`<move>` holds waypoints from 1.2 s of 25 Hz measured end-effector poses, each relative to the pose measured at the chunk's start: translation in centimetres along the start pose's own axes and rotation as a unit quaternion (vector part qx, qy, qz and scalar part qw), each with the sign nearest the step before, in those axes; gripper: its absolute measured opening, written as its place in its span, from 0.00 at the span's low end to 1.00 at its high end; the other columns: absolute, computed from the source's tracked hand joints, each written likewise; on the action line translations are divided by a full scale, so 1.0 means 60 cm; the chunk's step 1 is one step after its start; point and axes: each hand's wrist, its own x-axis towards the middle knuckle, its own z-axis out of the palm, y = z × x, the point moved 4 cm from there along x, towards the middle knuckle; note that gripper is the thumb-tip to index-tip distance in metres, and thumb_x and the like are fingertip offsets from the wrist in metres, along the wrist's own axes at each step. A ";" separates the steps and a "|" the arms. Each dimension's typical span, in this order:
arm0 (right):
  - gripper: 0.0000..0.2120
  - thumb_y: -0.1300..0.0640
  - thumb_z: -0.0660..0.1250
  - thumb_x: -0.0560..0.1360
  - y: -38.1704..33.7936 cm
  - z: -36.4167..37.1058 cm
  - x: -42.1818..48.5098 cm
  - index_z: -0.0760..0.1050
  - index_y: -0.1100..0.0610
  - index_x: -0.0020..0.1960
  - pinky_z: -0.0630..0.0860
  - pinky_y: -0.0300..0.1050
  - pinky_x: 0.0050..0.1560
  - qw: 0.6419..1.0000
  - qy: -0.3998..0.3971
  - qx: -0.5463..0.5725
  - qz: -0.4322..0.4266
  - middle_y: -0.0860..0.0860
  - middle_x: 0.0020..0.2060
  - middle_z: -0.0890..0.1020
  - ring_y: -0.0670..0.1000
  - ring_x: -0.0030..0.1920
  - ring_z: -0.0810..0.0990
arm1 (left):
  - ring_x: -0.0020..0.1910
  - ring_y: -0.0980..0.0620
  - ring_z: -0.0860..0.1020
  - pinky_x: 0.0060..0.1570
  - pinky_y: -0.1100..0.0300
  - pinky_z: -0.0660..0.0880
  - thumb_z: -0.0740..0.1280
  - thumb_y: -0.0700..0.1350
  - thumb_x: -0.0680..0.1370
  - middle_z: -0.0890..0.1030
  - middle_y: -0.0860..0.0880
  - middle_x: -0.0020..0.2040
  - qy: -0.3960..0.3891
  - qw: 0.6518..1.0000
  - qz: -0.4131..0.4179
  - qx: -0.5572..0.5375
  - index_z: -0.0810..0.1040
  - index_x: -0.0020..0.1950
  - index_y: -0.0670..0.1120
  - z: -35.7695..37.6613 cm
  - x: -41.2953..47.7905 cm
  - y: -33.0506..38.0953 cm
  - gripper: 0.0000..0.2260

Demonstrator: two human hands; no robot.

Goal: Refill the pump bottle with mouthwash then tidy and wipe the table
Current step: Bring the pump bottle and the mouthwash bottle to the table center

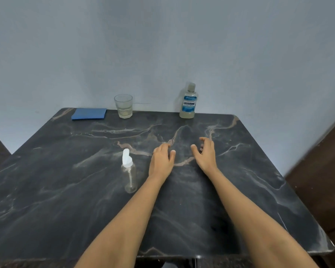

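A clear pump bottle [129,172] with a white pump head stands upright near the middle of the dark marble table [66,190]; it looks empty. Just right of it my left hand [161,160] hovers over the tabletop with loosely curled fingers, holding nothing. My right hand [205,153] is a short way further right, fingers relaxed and also holding nothing. The mouthwash bottle [189,101] with a blue label and its cap on stands at the back edge, right of centre. A folded blue cloth [89,113] lies at the back left.
A drinking glass [123,106] with a little pale liquid stands at the back edge between the cloth and the mouthwash bottle. A pale wall rises right behind the table. Dark furniture [321,180] flanks the table's right side.
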 end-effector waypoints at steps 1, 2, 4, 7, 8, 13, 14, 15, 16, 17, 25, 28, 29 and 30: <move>0.23 0.54 0.66 0.77 0.008 0.007 0.035 0.64 0.60 0.68 0.70 0.44 0.63 1.000 -0.002 0.008 0.008 0.56 0.66 0.66 0.52 0.62 0.72 | 0.63 0.45 0.72 0.61 0.54 0.69 0.59 0.48 0.82 0.77 0.45 0.60 0.004 1.000 -0.001 0.004 0.73 0.62 0.42 0.014 0.025 -0.007 0.14; 0.24 0.54 0.67 0.77 0.013 0.013 0.069 0.64 0.60 0.69 0.71 0.43 0.63 1.000 -0.002 0.011 0.010 0.56 0.66 0.67 0.52 0.62 0.72 | 0.63 0.46 0.72 0.62 0.53 0.70 0.59 0.48 0.81 0.77 0.46 0.60 0.011 1.000 -0.008 0.009 0.74 0.62 0.42 0.025 0.044 -0.012 0.13; 0.26 0.53 0.68 0.75 0.020 0.022 0.133 0.65 0.60 0.69 0.72 0.45 0.63 1.000 0.005 0.016 0.008 0.56 0.66 0.68 0.53 0.62 0.73 | 0.64 0.46 0.71 0.63 0.50 0.70 0.58 0.49 0.82 0.78 0.45 0.60 0.037 0.999 -0.017 0.030 0.74 0.59 0.42 0.034 0.063 -0.019 0.13; 0.30 0.54 0.69 0.74 0.039 0.039 0.232 0.61 0.59 0.71 0.71 0.47 0.66 0.999 0.015 0.047 0.015 0.55 0.68 0.67 0.53 0.66 0.70 | 0.65 0.45 0.71 0.62 0.48 0.71 0.54 0.50 0.83 0.78 0.44 0.61 0.052 0.997 0.006 0.063 0.74 0.59 0.42 0.050 0.067 -0.023 0.15; 0.32 0.55 0.70 0.74 0.042 0.047 0.261 0.59 0.59 0.72 0.69 0.46 0.67 0.998 0.014 0.064 0.018 0.55 0.70 0.66 0.53 0.68 0.68 | 0.65 0.45 0.71 0.63 0.48 0.70 0.54 0.50 0.83 0.78 0.44 0.61 0.050 0.996 0.010 0.068 0.74 0.59 0.42 0.053 0.067 -0.024 0.16; 0.35 0.62 0.70 0.73 0.044 0.095 0.372 0.54 0.57 0.73 0.67 0.44 0.68 0.982 0.011 0.181 0.050 0.55 0.71 0.66 0.51 0.68 0.69 | 0.63 0.46 0.72 0.62 0.50 0.71 0.50 0.52 0.83 0.78 0.45 0.58 0.043 0.994 0.011 0.096 0.74 0.56 0.43 0.058 0.071 -0.030 0.17; 0.34 0.62 0.70 0.73 0.046 0.102 0.383 0.56 0.57 0.73 0.70 0.44 0.66 0.980 0.014 0.192 0.058 0.55 0.69 0.69 0.51 0.64 0.72 | 0.62 0.46 0.72 0.62 0.50 0.71 0.50 0.52 0.83 0.78 0.45 0.58 0.044 0.994 0.013 0.097 0.74 0.56 0.43 0.058 0.070 -0.031 0.18; 0.32 0.61 0.71 0.73 0.046 0.107 0.390 0.58 0.57 0.71 0.72 0.43 0.63 0.981 0.016 0.183 0.057 0.55 0.66 0.72 0.51 0.62 0.74 | 0.62 0.46 0.72 0.62 0.50 0.71 0.49 0.52 0.83 0.78 0.45 0.58 0.045 0.994 0.014 0.100 0.74 0.56 0.43 0.057 0.069 -0.030 0.18; 0.29 0.60 0.71 0.73 0.045 0.109 0.393 0.62 0.58 0.69 0.72 0.42 0.60 0.986 0.014 0.159 0.052 0.55 0.64 0.75 0.52 0.61 0.76 | 0.61 0.47 0.73 0.62 0.51 0.71 0.49 0.52 0.83 0.78 0.45 0.57 0.046 0.994 0.015 0.099 0.74 0.56 0.43 0.057 0.070 -0.029 0.18; 0.25 0.59 0.71 0.74 0.042 0.109 0.392 0.65 0.59 0.67 0.72 0.41 0.59 0.990 0.010 0.135 0.044 0.55 0.62 0.76 0.52 0.61 0.76 | 0.61 0.46 0.73 0.61 0.51 0.71 0.50 0.51 0.83 0.78 0.45 0.56 0.047 0.994 0.014 0.096 0.74 0.56 0.42 0.055 0.070 -0.027 0.18; 0.23 0.55 0.72 0.72 0.030 0.031 0.220 0.71 0.57 0.65 0.72 0.47 0.63 0.995 -0.079 0.058 0.006 0.53 0.61 0.79 0.51 0.59 0.77 | 0.56 0.44 0.73 0.55 0.49 0.71 0.52 0.48 0.84 0.79 0.43 0.52 0.040 0.998 -0.024 0.049 0.75 0.52 0.40 0.034 0.056 -0.008 0.16; 0.23 0.57 0.73 0.72 0.017 -0.006 0.114 0.72 0.58 0.65 0.72 0.46 0.63 0.995 -0.081 0.066 0.011 0.53 0.60 0.79 0.50 0.58 0.76 | 0.58 0.40 0.73 0.59 0.48 0.70 0.53 0.47 0.84 0.79 0.40 0.55 0.011 0.998 -0.042 0.047 0.77 0.54 0.37 0.023 0.024 0.001 0.17; 0.23 0.57 0.73 0.72 0.012 -0.013 0.084 0.72 0.58 0.65 0.71 0.45 0.63 0.994 -0.085 0.065 0.022 0.53 0.60 0.79 0.49 0.58 0.76 | 0.59 0.39 0.73 0.60 0.48 0.69 0.53 0.47 0.84 0.78 0.39 0.55 0.006 0.998 -0.044 0.049 0.77 0.54 0.37 0.017 0.010 0.003 0.18; 0.23 0.58 0.73 0.72 0.007 -0.023 0.052 0.71 0.57 0.65 0.71 0.44 0.63 0.993 -0.090 0.067 0.028 0.53 0.60 0.79 0.49 0.58 0.76 | 0.59 0.39 0.72 0.61 0.48 0.68 0.53 0.47 0.84 0.78 0.39 0.56 0.003 0.998 -0.040 0.052 0.77 0.55 0.36 0.010 -0.011 0.006 0.18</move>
